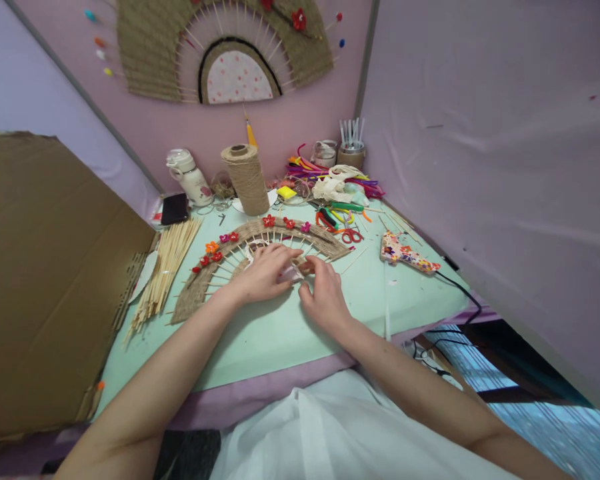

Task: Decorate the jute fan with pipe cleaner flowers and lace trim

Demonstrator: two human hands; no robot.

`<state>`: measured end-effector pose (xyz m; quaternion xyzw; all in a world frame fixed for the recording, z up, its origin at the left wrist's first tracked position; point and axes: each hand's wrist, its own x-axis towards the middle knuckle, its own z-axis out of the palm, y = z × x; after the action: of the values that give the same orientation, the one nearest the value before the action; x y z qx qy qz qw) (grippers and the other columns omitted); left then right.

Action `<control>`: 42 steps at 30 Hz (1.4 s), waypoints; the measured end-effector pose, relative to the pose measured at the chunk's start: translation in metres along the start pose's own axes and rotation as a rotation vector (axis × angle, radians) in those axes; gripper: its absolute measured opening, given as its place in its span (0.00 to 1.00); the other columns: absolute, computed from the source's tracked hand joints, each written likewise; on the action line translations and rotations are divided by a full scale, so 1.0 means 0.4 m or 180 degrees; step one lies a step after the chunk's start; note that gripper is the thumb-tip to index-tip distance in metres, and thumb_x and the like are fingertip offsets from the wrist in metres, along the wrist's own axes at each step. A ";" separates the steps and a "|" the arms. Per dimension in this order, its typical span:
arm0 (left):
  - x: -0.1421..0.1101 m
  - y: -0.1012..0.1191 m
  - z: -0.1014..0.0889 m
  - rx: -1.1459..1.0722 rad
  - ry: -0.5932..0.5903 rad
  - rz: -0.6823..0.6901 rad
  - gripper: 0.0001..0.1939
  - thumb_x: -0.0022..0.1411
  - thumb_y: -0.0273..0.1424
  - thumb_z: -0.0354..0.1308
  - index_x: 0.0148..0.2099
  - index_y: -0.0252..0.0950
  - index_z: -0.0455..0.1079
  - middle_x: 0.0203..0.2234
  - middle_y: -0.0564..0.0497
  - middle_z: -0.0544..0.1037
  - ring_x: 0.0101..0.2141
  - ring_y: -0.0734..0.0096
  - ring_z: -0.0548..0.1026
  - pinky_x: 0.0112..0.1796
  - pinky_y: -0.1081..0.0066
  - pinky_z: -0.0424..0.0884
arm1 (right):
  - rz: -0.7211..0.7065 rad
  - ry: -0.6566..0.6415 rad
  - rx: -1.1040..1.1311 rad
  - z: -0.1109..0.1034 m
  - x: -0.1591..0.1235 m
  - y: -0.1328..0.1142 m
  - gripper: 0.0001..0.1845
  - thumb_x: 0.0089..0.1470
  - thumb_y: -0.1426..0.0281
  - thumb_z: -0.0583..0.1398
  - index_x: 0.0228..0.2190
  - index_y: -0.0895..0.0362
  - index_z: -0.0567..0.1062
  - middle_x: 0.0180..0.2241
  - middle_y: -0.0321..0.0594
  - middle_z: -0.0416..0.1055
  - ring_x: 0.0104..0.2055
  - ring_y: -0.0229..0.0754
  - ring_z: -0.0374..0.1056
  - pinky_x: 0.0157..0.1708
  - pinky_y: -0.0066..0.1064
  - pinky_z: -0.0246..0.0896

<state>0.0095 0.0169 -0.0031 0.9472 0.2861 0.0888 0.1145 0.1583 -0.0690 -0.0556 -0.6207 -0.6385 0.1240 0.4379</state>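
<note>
A half-round fan [190, 303] of woven twine and thin sticks lies on the table, with red, orange and pink flowers along its outer band. My left hand [265, 275] rests over the fan's inner part with its fingers stretched to the right. Close beside it, my right hand [325, 293] has thumb and fingers bent together at the lower right of the fan's centre. A whitish piece [293, 272] shows between my hands. What the right fingertips pinch is too small to make out. My hands cover much of the fan's centre.
Behind the fan stand a twine spool [250, 180] and a white bottle [190, 177]. A stick bundle [163, 273] lies left, near a cardboard sheet [55, 280]. Red-handled scissors [351, 235] and a flowered glue gun [407, 253] with a black cord are at right.
</note>
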 end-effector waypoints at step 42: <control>0.006 -0.012 0.008 0.0174 0.0044 -0.0090 0.31 0.55 0.39 0.57 0.61 0.40 0.57 0.50 0.43 0.69 0.53 0.53 0.62 0.54 0.52 0.53 | 0.0112 -0.0190 -0.0217 -0.005 -0.018 0.001 0.25 0.49 0.77 0.51 0.51 0.61 0.62 0.45 0.48 0.71 0.47 0.50 0.62 0.46 0.43 0.54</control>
<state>0.0100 0.0216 -0.0071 0.9452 0.3026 0.0859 0.0879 0.1587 -0.0762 -0.0577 -0.6424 -0.6441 0.1283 0.3950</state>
